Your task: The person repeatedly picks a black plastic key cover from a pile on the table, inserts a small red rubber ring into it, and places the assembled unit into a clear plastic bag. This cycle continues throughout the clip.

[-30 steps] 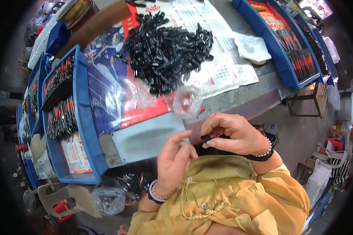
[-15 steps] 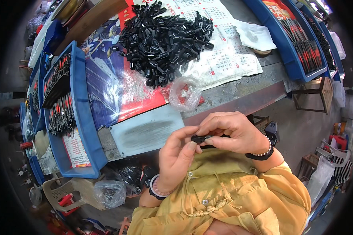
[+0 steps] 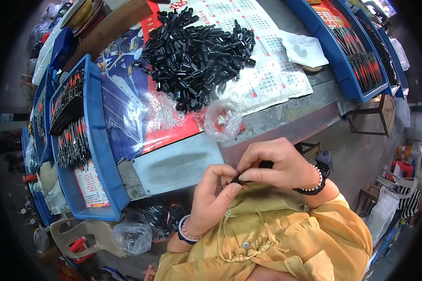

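Close in front of my body, my left hand (image 3: 213,192) and my right hand (image 3: 277,165) meet fingertip to fingertip. Between them they pinch a small black plastic part (image 3: 236,180). Only a bit of it shows, since fingers and thumbs cover most of it. Both hands are closed, the left at one side of the part and the right thumb and forefinger at the other. A large heap of similar black plastic parts (image 3: 197,65) lies beyond my hands on the table.
A pale metal plate (image 3: 173,185) with a dark smear lies at the table edge. Beside the heap is a clear plastic ring-shaped wrap (image 3: 212,131). Blue bins hold black-and-red tools: a left bin (image 3: 109,182) and a right bin (image 3: 335,61). White paper (image 3: 305,49) lies far right.
My fingers have closed further over the black part, which showed more before. Both hands have dipped slightly, and the table view has shifted a little.
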`<state>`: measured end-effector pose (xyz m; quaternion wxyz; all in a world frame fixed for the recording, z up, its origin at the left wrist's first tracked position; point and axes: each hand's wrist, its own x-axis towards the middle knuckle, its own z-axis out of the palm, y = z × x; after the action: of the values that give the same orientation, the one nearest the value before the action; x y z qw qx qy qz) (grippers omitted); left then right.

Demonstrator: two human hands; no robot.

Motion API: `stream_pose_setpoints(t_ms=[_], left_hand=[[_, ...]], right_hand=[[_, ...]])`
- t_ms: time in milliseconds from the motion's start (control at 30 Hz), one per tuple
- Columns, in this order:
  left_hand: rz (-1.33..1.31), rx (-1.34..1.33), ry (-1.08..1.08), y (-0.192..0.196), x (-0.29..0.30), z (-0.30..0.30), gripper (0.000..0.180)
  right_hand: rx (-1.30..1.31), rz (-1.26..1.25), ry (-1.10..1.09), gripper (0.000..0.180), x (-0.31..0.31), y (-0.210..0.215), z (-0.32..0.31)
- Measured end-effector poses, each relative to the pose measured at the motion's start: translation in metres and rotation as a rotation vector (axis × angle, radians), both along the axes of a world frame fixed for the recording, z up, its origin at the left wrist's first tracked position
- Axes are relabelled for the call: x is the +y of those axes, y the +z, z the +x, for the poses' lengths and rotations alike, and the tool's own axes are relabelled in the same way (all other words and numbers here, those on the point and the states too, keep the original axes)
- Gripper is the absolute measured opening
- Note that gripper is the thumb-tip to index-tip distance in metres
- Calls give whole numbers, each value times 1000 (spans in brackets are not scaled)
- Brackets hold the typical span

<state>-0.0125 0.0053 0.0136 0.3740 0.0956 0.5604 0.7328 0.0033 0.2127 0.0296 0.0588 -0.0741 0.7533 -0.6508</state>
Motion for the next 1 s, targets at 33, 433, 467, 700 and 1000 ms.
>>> stream_pose_setpoints(t_ms=[33,433,467,700,1000], left_hand=[[-18,-36,-4,1,-3,-1,28],[54,-182,109,2,-27,-13,32],[52,-192,119,2,-29,-13,31],[45,-207,175,1,-29,-11,29],[49,-165,239,0,-16,-2,25]], right_hand=[[22,34,-36,11,2,2,-6],[249,987,22,8,-20,-16,-76],[288,976,27,9,-21,-17,-78],[201,947,129,14,-19,-17,-86],[221,900,263,14,-8,-15,-84]])
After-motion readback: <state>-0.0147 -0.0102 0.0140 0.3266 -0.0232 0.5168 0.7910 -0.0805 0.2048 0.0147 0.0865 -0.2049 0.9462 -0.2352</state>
